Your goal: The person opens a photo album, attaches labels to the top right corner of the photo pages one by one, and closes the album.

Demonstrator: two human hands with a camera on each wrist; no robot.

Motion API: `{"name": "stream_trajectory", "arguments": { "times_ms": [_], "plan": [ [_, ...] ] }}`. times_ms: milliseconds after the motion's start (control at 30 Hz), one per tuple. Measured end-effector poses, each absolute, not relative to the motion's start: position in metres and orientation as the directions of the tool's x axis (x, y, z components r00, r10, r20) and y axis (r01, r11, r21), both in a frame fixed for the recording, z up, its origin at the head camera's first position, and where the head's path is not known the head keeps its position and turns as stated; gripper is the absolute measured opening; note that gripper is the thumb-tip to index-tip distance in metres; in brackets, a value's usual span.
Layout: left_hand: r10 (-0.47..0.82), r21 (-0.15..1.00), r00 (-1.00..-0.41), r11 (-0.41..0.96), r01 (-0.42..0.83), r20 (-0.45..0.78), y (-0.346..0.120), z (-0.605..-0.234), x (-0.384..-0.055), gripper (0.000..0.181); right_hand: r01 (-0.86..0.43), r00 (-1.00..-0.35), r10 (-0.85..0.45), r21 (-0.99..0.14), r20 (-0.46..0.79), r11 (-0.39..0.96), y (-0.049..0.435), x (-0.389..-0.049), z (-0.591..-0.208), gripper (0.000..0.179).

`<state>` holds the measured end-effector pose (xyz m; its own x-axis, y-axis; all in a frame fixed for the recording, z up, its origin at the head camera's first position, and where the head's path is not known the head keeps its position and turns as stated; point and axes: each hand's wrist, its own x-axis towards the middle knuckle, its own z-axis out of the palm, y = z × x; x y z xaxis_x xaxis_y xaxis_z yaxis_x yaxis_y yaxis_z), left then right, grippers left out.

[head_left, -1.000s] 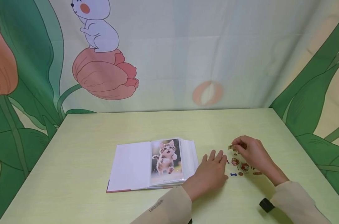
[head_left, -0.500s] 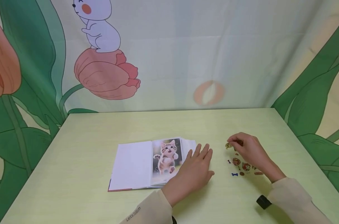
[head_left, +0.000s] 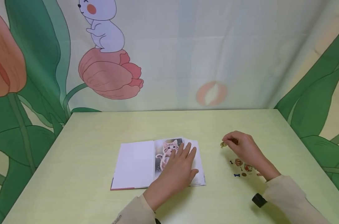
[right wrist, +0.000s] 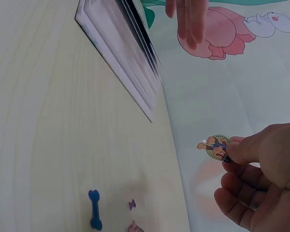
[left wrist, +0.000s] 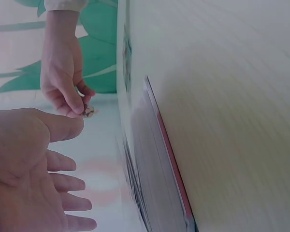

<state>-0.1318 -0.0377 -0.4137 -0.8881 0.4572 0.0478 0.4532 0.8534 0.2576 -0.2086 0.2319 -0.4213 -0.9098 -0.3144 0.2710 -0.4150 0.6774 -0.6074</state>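
Observation:
A small photo album [head_left: 137, 166] lies spread on the table, a blank white page at its left and a kitten photo [head_left: 169, 146] at its right. Over the photo page hovers my left hand [head_left: 176, 171], fingers straight and holding nothing; it hides the photo's lower part. Between thumb and index finger, my right hand [head_left: 245, 147] pinches a small round cartoon sticker [right wrist: 213, 146], raised above the table to the right of the album. The left wrist view shows the left palm [left wrist: 19, 164] above the album's page edges.
Several small stickers lie below the right hand, among them a blue bone sticker [head_left: 236, 175] and a round one [head_left: 238, 162]. The light table [head_left: 88, 133] ends at a printed curtain [head_left: 169, 62] behind. A black wrist device [head_left: 259, 200] sits by the right sleeve.
My left hand has moved left, from beside the album to over the kitten photo. My right hand has brought the pinched sticker up and left, away from the other stickers.

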Motion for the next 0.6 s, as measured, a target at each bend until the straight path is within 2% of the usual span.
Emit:
{"name": "stream_trajectory", "arguments": {
  "times_ms": [200,600],
  "plan": [
    [0.434,0.275,-0.895,0.853,0.444,0.098,-0.057,-0.416,-0.130,0.068,-0.428,-0.904,-0.330,-0.608,0.272,0.669,0.220,-0.209,-0.419,0.010],
    [0.356,0.403,-0.927,0.836,0.372,0.119,-0.088,-0.425,-0.130,0.065,-0.481,-0.874,-0.395,-0.617,0.283,0.623,0.193,-0.216,-0.422,0.009]
  ]
}}
